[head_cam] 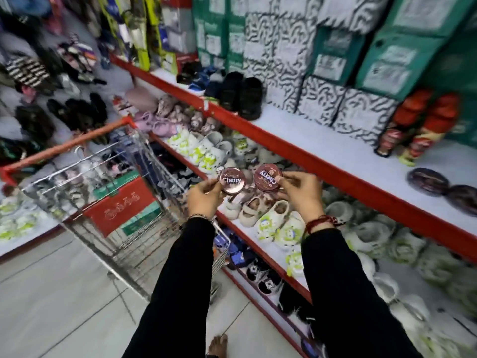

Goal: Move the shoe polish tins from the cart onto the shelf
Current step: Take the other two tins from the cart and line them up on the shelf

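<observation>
Shoe polish tins are up in both hands at the middle of the frame, between the cart and the shelf. One tin [230,181], its "Cherry" lid reading upright, is pinched by its lower edge in the fingers of the left hand [205,196]. Just beside it, not quite touching, a second tin [267,179] is turned so its lettering runs sideways, and the fingers of the right hand [300,193] grip it at its right rim. Both arms wear black sleeves, with a beaded bracelet on the left wrist and red thread on the right. The wire cart [124,202] stands at centre left, with a red box [121,205] inside. The white shelf [322,143] with its red front edge runs diagonally from upper centre to the right side. On it at far right lie two dark tins [445,189], side by side, and behind them stand red-capped bottles [423,125]. Black shoes [241,96] sit further along, in front of stacked boxes.
</observation>
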{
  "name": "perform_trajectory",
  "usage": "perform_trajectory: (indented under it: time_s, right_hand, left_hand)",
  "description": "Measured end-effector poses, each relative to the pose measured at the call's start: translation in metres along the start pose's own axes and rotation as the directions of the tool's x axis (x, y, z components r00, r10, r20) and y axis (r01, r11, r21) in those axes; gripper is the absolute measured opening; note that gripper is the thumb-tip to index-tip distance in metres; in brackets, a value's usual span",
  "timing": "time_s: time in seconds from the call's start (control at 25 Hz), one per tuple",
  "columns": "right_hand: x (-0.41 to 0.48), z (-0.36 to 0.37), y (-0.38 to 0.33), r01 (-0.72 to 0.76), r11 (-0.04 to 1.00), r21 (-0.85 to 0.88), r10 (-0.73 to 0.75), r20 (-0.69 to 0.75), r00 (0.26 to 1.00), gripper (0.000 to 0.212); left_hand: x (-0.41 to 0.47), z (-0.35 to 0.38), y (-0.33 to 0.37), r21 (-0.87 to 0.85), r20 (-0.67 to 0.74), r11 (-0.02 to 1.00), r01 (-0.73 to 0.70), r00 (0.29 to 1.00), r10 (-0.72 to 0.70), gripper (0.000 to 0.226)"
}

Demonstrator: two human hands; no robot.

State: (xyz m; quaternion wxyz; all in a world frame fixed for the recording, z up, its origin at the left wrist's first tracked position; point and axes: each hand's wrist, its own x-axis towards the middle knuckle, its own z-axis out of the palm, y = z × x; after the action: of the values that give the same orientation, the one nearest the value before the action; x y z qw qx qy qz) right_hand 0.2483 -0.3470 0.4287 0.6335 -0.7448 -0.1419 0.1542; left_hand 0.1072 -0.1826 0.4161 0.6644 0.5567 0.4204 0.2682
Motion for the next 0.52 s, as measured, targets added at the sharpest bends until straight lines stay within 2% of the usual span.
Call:
perform_trajectory:
  time_s: [0.24, 0.52]
  right_hand:
    - [-0.03, -0.109, -0.028, 0.088, 0.994, 0.072, -0.069, -0.225, 0.972, 0.033]
    - [-0.065, -0.21, -0.049, 0.111, 0.992, 0.066, -0.071, -0.443, 0.894, 0.035]
  left_hand:
    - [-0.033, 0.088, 0.044, -0.014, 0.281, 0.996, -0.084, 0.956, 0.084, 0.031]
    - [-0.074, 0.197, 0.065, 0.032, 0.545, 0.986, -0.166, 0.83, 0.122, 0.033]
